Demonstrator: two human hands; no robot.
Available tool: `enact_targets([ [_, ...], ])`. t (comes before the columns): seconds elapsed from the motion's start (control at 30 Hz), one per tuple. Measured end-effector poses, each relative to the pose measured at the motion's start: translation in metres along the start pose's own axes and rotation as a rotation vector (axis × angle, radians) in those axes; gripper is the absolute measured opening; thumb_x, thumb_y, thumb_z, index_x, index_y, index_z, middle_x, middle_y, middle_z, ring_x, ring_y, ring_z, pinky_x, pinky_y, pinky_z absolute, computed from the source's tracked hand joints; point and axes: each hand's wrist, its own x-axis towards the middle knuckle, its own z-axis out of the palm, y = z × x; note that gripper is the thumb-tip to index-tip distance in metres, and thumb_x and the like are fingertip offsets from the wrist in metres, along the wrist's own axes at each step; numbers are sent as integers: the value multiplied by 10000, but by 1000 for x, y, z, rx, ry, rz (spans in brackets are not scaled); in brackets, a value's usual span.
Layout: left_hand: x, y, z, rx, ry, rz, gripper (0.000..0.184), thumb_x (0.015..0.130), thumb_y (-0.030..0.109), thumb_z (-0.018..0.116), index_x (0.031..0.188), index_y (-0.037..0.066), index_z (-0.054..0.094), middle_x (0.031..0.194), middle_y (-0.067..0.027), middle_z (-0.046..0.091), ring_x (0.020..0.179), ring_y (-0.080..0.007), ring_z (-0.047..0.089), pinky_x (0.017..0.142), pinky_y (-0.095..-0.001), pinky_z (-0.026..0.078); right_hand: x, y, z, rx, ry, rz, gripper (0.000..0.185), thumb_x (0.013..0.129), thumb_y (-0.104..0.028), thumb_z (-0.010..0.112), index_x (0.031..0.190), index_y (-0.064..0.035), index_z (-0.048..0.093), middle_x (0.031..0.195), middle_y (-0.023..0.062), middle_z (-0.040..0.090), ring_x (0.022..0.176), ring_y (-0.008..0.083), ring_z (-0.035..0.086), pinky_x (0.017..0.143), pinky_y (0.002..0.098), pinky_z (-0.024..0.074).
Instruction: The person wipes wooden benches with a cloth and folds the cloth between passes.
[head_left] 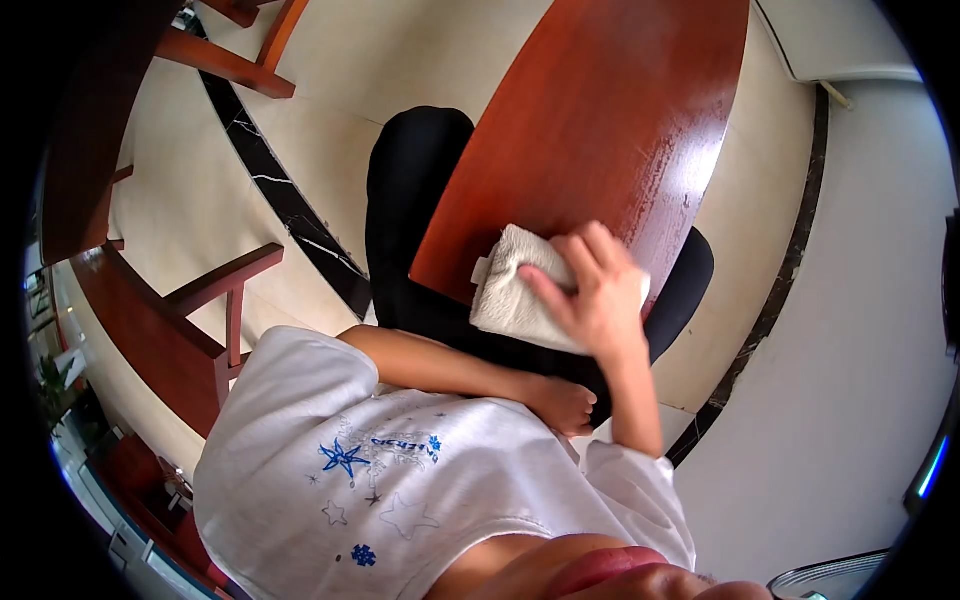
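Observation:
A folded off-white towel (515, 300) lies at the near end of a reddish-brown wooden table (590, 120). My right hand (600, 285) is on top of it, the thumb spread to the left and the fingers over the cloth, gripping it. Wet streaks shine along the table's right side, just beyond this hand. My left hand (565, 405) rests low in front of my body, close to my lap. Its fingers are curled in, and nothing shows sticking out of them; the palm is hidden.
My legs in black trousers (415, 170) reach under the table on both sides. Wooden chairs (230, 310) stand to the left on the beige tiled floor (330, 60), which a black stone strip (270, 185) crosses. A pale wall (850, 270) rises at the right.

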Motion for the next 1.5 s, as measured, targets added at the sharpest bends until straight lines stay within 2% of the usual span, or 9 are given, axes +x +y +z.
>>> enact_targets([
  [0.27,2,0,-10,-41,206,-42,195,865,189,628,707,156,520,567,24,528,556,-181,590,658,-337,435,196,131,23,-210,357,31,527,945,-543,762,962,-17,729,993,141,716,857,373,729,720,454,592],
  [0.3,2,0,-10,-17,147,-38,201,821,231,688,709,158,538,578,20,550,598,-188,626,673,-338,447,219,135,24,-196,340,97,491,975,-510,711,1041,-23,724,1058,170,725,972,397,723,842,490,582],
  [0.53,0,-4,-4,-16,68,-4,271,696,280,794,789,142,581,643,9,620,682,-205,681,713,-353,474,194,60,-9,-91,94,295,411,993,-436,668,1103,-43,713,1127,176,730,1125,396,695,994,519,542],
  [0.57,0,-2,-2,-36,31,-18,237,783,305,742,803,134,579,647,-4,611,663,-216,666,701,-372,469,189,70,17,-159,371,-8,515,944,-546,754,993,-34,753,1002,139,746,903,371,752,740,460,604],
  [0.87,-1,0,0,58,79,58,284,903,355,677,763,154,532,669,27,521,644,-159,579,658,-362,436,27,-46,47,94,69,-363,430,865,-443,856,795,-100,606,776,65,538,710,237,611,626,359,512],
  [1.0,-5,4,0,88,103,50,239,923,293,637,756,162,526,663,32,505,638,-141,568,645,-339,426,54,18,25,14,127,-255,423,859,-476,841,804,-95,666,809,93,623,678,283,666,577,426,552],
  [1.2,-4,10,-5,60,61,36,231,916,279,640,757,155,528,638,30,505,628,-154,571,647,-333,426,154,213,-43,-286,329,416,653,966,-655,676,1120,-28,774,1122,207,781,1052,433,736,904,520,578],
  [1.33,-2,4,1,-39,68,46,261,928,307,649,759,145,533,637,13,552,624,-186,584,659,-343,435,153,208,-51,-345,247,504,668,979,-665,631,1147,-30,752,1125,236,770,1051,451,727,909,540,571],
  [1.5,1,-2,-10,-33,17,29,274,935,318,649,763,134,542,645,1,586,621,-194,589,664,-348,442,69,113,-29,-193,266,196,523,930,-538,749,892,-21,680,881,205,680,807,419,689,723,510,558],
])
